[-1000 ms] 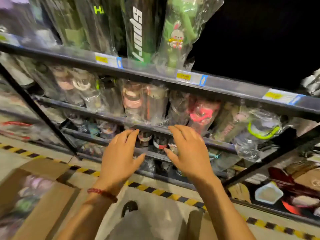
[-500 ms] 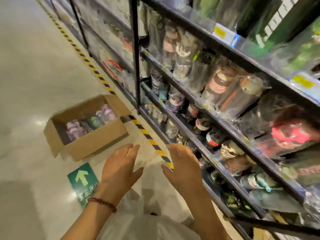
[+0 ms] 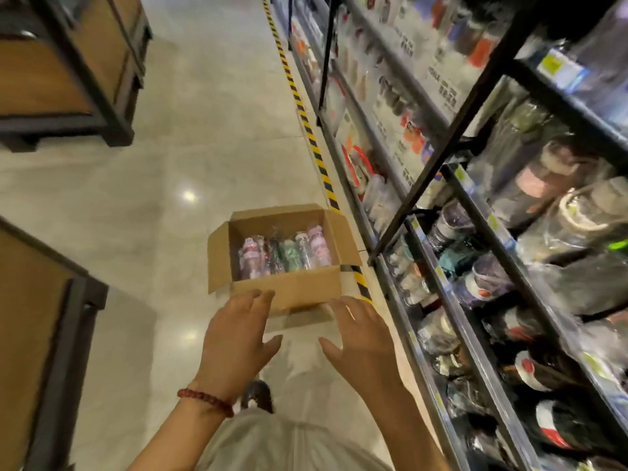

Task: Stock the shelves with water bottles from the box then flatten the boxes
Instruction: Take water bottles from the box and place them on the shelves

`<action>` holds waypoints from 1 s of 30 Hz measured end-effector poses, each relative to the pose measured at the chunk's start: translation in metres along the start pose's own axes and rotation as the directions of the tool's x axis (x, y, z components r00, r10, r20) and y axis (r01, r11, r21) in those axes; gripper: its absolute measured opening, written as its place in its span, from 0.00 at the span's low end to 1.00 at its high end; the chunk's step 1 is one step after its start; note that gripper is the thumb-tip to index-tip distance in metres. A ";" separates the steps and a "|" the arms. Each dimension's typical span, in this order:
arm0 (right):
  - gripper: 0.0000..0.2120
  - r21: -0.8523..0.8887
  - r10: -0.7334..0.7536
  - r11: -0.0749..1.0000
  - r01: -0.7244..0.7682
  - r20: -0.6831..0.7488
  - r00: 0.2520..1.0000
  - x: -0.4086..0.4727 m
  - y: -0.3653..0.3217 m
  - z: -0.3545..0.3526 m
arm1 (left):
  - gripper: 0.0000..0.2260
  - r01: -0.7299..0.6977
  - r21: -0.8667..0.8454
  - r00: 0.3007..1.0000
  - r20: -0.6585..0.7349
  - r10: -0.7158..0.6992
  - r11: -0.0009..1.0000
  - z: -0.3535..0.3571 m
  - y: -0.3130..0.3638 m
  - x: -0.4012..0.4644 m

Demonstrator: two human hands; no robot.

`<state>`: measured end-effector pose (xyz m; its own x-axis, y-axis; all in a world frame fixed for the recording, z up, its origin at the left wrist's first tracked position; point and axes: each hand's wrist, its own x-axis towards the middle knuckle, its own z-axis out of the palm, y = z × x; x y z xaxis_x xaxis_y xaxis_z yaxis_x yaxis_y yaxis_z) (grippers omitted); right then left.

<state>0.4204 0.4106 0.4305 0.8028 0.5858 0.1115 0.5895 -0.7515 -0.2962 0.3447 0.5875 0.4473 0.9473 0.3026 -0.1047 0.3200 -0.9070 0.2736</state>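
Since a moment ago the view has swung from the shelves down the aisle, and the box (image 3: 285,253) now sits straight ahead of both hands instead of off to the left. It stands on the floor (image 3: 190,137) with flaps open, wrapped bottles (image 3: 285,254) lying in a row inside, beside the striped tape (image 3: 307,127) along the shelves (image 3: 475,232). Left hand (image 3: 234,341) and right hand (image 3: 360,345) hover just short of its near wall, fingers spread and relaxed, holding nothing.

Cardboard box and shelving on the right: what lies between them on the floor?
In the head view, only the yellow-and-black floor tape lies between the cardboard box and the shelving; the box's right flap overhangs it.
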 end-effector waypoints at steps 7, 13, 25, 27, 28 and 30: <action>0.30 0.014 -0.050 0.999 0.048 0.159 0.986 0.098 -0.035 0.035 | 0.28 0.116 -0.020 0.991 0.064 -0.115 0.993 -0.019 -0.066 0.069; 0.30 0.071 -0.076 0.996 0.058 0.293 0.953 0.167 -0.017 0.065 | 0.29 0.208 -0.045 0.974 0.097 -0.203 0.977 -0.007 -0.088 0.132; 0.25 0.114 -0.105 0.992 0.048 0.567 0.817 0.371 0.078 0.156 | 0.31 0.579 -0.215 0.804 0.314 -0.506 0.787 0.079 -0.123 0.332; 0.24 0.095 -0.098 0.994 0.048 0.633 0.768 0.404 0.093 0.193 | 0.29 0.642 -0.247 0.755 0.367 -0.543 0.726 0.115 -0.139 0.362; 0.24 0.092 -0.086 0.995 0.032 0.681 0.728 0.418 0.100 0.214 | 0.28 0.662 -0.249 0.736 0.391 -0.552 0.707 0.135 -0.150 0.376; 0.22 0.073 -0.062 0.997 0.013 0.733 0.678 0.443 0.115 0.262 | 0.28 0.689 -0.222 0.701 0.446 -0.556 0.690 0.177 -0.173 0.403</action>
<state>0.8209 0.6633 0.1972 0.4417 0.6663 -0.6008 0.5919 -0.7197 -0.3630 0.6686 0.8142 0.1888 0.4806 0.5863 -0.6521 0.8762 -0.3519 0.3293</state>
